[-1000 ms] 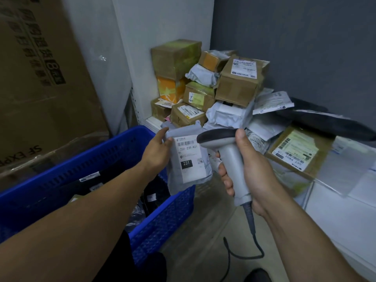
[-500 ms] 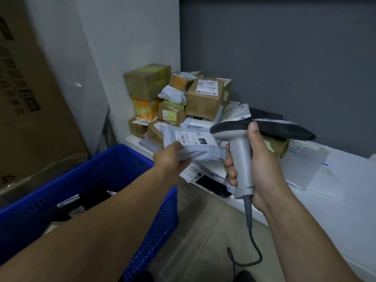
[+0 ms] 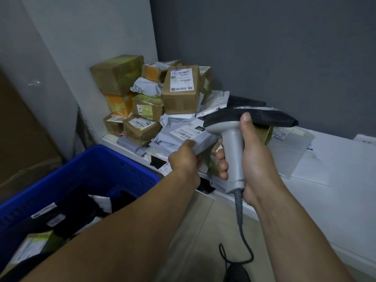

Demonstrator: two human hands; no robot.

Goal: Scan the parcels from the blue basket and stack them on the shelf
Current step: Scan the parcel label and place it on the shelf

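Note:
My left hand point(image 3: 184, 157) grips a grey poly-bag parcel point(image 3: 183, 137) with a white label, holding it flat over the front of the parcel pile on the low white shelf point(image 3: 335, 180). My right hand point(image 3: 247, 157) is wrapped round the handle of a grey barcode scanner point(image 3: 230, 139), upright, just right of that parcel; its cable hangs to the floor. The blue basket point(image 3: 85, 176) stands at the lower left with dark bags and a labelled box inside, partly hidden by my left forearm.
Cardboard boxes point(image 3: 181, 88) and several grey mailer bags are heaped in the shelf's left corner against the white and grey walls. A long black bag point(image 3: 270, 117) lies behind the scanner. Flat clear bags point(image 3: 293, 147) lie to the right. A large brown carton stands at far left.
My left hand has carried the grey parcel from over the basket to the shelf, turning it from upright to flat. The scanner stayed upright in my right hand beside it.

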